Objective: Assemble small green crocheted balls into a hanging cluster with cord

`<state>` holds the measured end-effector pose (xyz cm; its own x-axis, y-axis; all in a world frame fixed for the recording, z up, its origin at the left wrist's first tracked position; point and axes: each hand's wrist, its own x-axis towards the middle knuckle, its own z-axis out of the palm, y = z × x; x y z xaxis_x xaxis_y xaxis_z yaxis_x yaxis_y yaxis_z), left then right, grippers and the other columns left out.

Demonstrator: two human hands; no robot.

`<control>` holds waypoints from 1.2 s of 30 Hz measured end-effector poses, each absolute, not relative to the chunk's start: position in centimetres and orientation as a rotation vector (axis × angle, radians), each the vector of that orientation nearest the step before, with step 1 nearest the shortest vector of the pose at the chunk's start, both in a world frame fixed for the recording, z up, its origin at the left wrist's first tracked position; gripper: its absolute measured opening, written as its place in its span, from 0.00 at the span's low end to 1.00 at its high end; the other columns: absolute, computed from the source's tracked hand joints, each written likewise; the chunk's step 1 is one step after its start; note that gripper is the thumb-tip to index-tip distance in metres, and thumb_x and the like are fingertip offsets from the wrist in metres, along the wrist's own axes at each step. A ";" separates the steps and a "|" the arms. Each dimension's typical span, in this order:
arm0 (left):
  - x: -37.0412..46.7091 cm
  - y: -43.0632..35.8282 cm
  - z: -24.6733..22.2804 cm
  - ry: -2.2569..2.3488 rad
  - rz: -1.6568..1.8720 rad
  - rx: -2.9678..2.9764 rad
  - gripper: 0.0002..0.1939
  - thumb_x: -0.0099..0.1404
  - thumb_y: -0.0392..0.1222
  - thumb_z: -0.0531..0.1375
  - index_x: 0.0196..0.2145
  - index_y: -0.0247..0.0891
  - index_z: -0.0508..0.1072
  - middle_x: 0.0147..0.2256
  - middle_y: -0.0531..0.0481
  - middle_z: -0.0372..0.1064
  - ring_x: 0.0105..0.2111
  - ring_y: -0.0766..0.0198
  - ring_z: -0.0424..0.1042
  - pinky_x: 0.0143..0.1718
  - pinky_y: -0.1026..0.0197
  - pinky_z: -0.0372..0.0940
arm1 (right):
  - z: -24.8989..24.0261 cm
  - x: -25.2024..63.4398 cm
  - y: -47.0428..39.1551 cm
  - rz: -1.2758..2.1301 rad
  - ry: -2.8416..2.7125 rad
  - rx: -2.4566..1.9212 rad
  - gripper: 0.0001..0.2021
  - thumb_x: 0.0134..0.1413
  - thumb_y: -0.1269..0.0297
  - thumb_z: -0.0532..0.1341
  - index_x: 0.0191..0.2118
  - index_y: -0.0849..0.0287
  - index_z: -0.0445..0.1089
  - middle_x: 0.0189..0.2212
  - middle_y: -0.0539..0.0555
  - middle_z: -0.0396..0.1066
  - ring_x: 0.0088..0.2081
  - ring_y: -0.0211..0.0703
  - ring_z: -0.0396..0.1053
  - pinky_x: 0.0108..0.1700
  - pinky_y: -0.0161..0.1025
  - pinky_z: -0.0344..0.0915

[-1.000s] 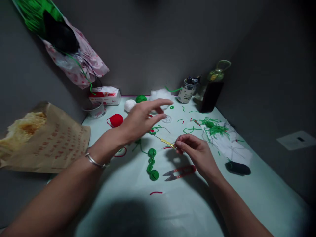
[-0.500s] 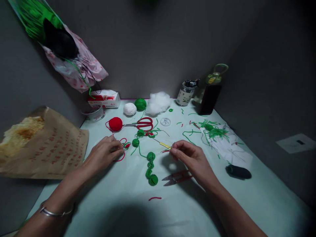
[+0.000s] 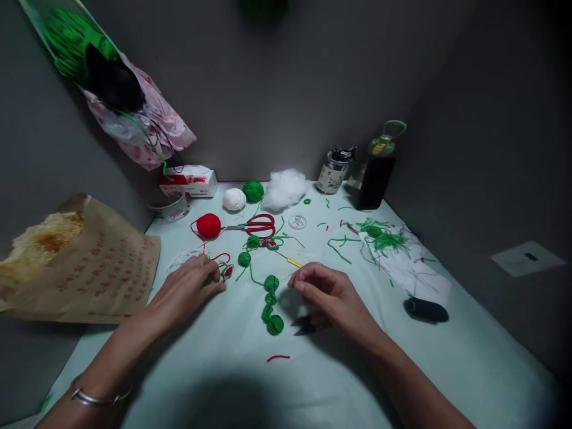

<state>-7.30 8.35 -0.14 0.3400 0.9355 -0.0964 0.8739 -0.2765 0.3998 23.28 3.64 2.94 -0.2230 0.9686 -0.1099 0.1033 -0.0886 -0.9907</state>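
My left hand (image 3: 194, 283) rests low over the table on the left, fingers apart and touching or just beside a small red-and-green crocheted piece (image 3: 227, 271) with loose red yarn. My right hand (image 3: 328, 292) hovers right of centre with thumb and forefinger pinched; whatever thin thing they hold is too small to make out. Just beyond those fingertips lies a yellow-handled crochet hook (image 3: 295, 262). A strand of green crocheted balls (image 3: 271, 283) lies between my hands. Beneath my right hand, partly covered, are small thread snips (image 3: 308, 325).
Red-handled scissors (image 3: 260, 226), a red yarn ball (image 3: 208, 226), a white ball (image 3: 234, 199), a green ball (image 3: 253, 191) and stuffing (image 3: 285, 189) sit farther back. Green scraps (image 3: 386, 235) lie right, near a dark roll (image 3: 426, 310). A paper bag (image 3: 116, 268) stands left.
My right hand has moved left and slightly down, away from the hook's handle end. My left hand's fingers have loosened and spread, lower beside the crocheted piece. The view has shifted slightly.
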 end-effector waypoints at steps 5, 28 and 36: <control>-5.7 7.5 2.5 1.407 0.485 1.971 0.16 0.72 0.54 0.51 0.36 0.42 0.68 0.36 0.50 0.71 0.36 0.59 0.68 0.37 0.59 0.60 | 2.9 23.3 3.6 1.402 -1.394 -1.113 0.08 0.57 0.61 0.65 0.31 0.58 0.71 0.39 0.55 0.75 0.33 0.37 0.67 0.33 0.36 0.60; -0.3 5.2 3.7 0.947 0.705 1.462 0.19 0.69 0.55 0.59 0.29 0.39 0.79 0.41 0.44 0.73 0.31 0.63 0.67 0.31 0.61 0.65 | 1.9 24.1 4.4 1.397 -1.485 -1.257 0.09 0.59 0.59 0.64 0.31 0.59 0.68 0.27 0.48 0.66 0.29 0.36 0.60 0.32 0.35 0.58; 2.4 4.8 3.1 0.835 0.938 1.103 0.17 0.67 0.55 0.61 0.33 0.38 0.78 0.30 0.49 0.72 0.25 0.67 0.68 0.27 0.63 0.66 | 2.0 23.9 4.8 1.505 -1.104 -1.137 0.11 0.50 0.58 0.71 0.30 0.59 0.73 0.25 0.48 0.69 0.24 0.33 0.63 0.29 0.33 0.62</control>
